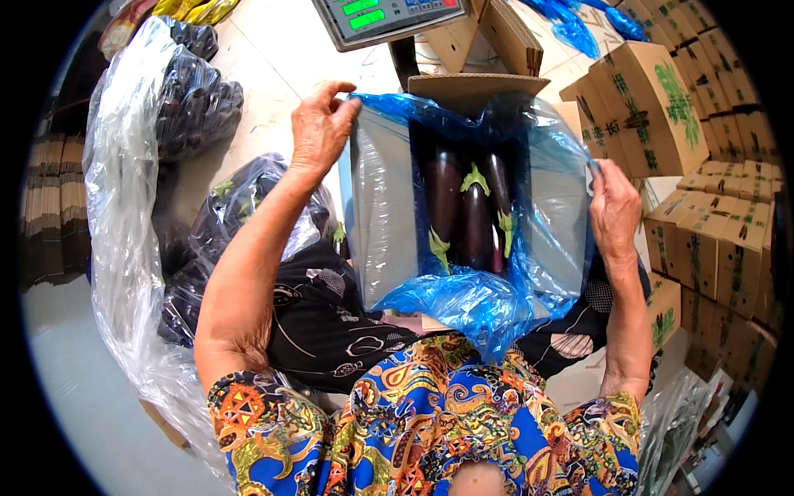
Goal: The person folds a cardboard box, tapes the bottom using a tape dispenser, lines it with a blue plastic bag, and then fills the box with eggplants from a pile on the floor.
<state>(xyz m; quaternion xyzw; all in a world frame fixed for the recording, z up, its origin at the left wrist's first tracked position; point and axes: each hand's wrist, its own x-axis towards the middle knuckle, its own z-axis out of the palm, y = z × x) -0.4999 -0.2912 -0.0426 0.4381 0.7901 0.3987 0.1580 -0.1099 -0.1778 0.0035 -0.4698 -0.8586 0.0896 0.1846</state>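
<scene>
An open cardboard box [478, 93] stands in front of me, lined with a blue plastic bag [471, 302] that drapes over its spread flaps. Several dark purple eggplants [475, 219] with green caps lie inside the box. At the far left corner my left hand [321, 132] pinches the bag's edge between thumb and fingers. Beyond the right flap, my right hand [614, 202] is closed on the bag's other edge. The liner is stretched between both hands, and its near side hangs bunched toward my lap.
More eggplants in clear plastic [198, 103] lie at the left, and a second clear bag [252, 207] sits by my left forearm. A digital scale [393, 18] is ahead. Printed cartons [699, 227] are stacked at the right; flattened cardboard [58, 207] stands far left.
</scene>
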